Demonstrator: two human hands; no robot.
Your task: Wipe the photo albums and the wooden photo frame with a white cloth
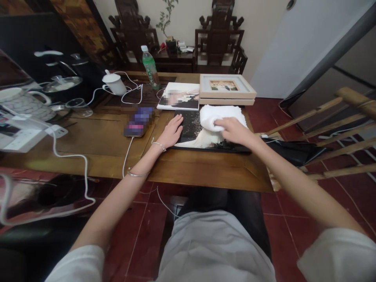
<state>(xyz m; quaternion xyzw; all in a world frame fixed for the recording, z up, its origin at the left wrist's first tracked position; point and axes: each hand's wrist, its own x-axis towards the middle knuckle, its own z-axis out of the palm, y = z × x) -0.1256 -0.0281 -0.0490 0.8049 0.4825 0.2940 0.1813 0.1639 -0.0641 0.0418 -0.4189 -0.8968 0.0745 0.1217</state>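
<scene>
A dark-framed picture (192, 129) lies flat on the wooden table (205, 168) in front of me. My left hand (172, 131) rests flat on its left edge, fingers stretched out. My right hand (233, 130) presses down on a white cloth (220, 115) that lies on the picture's right half, fingers curled over the cloth. A bracelet sits on my left wrist and a bangle further up the forearm.
Behind the picture lie a frameless photo print (179, 96) and a light wooden frame (226, 88). A phone (139, 122) on a white cable, a green bottle (150, 67), a white cup (114, 83), pots and a power strip (26, 135) stand to the left. A wooden chair (337, 129) is at the right.
</scene>
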